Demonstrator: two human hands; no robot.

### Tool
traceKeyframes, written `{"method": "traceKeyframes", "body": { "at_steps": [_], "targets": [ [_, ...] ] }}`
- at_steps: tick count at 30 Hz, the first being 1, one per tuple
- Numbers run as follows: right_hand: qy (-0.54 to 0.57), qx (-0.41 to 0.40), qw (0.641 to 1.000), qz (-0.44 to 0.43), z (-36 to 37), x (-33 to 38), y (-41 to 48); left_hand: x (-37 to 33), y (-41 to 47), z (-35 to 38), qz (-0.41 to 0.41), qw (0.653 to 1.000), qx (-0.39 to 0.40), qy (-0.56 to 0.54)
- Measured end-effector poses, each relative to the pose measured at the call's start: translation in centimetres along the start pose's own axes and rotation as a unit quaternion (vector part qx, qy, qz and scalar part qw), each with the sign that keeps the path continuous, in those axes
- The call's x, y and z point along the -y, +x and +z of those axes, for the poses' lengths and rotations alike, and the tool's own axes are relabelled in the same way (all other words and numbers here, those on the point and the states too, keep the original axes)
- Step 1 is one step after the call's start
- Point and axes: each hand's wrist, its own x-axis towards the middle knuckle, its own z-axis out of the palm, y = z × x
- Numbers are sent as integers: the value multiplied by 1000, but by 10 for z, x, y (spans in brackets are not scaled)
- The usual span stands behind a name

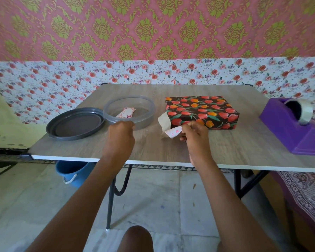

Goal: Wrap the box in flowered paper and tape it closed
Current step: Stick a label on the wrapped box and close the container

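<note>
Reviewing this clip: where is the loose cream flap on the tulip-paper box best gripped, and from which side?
Pinch the cream paper flap by its free left edge, coming from the left: it stands out from the black tulip-paper box, joined only on its right side.

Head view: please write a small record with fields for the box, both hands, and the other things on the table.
box: wrapped in tulip paper, on the table; left end flap open
right hand: pinches a small white paper slip beside that flap
left hand: curled, nothing visible in it, near clear container
clear container: open, one label inside; grey lid beside it
tape dispenser: purple, far right, untouched
</note>
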Motion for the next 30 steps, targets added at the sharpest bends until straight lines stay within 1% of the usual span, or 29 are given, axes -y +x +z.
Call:
{"method": "traceKeyframes", "body": {
  "at_steps": [1, 2, 3, 4, 6, 8, 11, 13, 14, 17, 19, 21, 22, 25, 28, 30],
  "targets": [
    [-7, 6, 1000, 1, 0, 0, 0, -3, -1, 1, 62, 997, -42, 21],
    [-15, 14, 1000, 1, 0, 0, 0, -7, -2, 2, 120, 991, -59, 18],
    [-22, 21, 1000, 2, 0, 0, 0, -11, -2, 5, 166, 985, -48, 6],
    [-24, 27, 999, 3, 0, -1, 1, -15, -2, 9, 200, 980, -19, -3],
    [-19, 35, 999, 4, 0, -2, 2, -21, -1, 19, 229, 973, 32, 6],
    [-7, 35, 999, 2, 0, -1, 2, -28, 1, 30, 204, 977, 64, -8],
    [6, 36, 999, 2, -1, 0, 1, -36, 7, 39, 82, 988, 117, -63],
    [23, 26, 999, 14, -1, 1, -1, -35, 9, 42, 6, 992, 110, -66],
    [40, 14, 999, 17, -1, 1, -1, -33, 9, 42, -16, 993, 99, -67],
    [86, -31, 996, 16, -2, -2, 2, -29, 7, 41, -28, 994, 94, -51],
    [90, -52, 995, -11, -3, -3, 4, -27, 4, 38, -50, 993, 96, -54],
    [86, -64, 993, -52, -4, -2, 4, -25, 3, 36, -64, 992, 76, -72],
    [82, -63, 993, -65, -4, -1, 4, -24, 2, 35, -67, 992, 69, -82],
    [62, -51, 995, -64, -3, 1, 1, -23, -4, 31, -67, 990, 59, -107],
    [-16, -26, 997, -77, -2, 1, -2, -25, -9, 29, -52, 994, 9, -91],
    [-39, -22, 996, -78, -1, 0, -3, -29, -14, 29, -56, 997, -13, -58]
  ]
}}
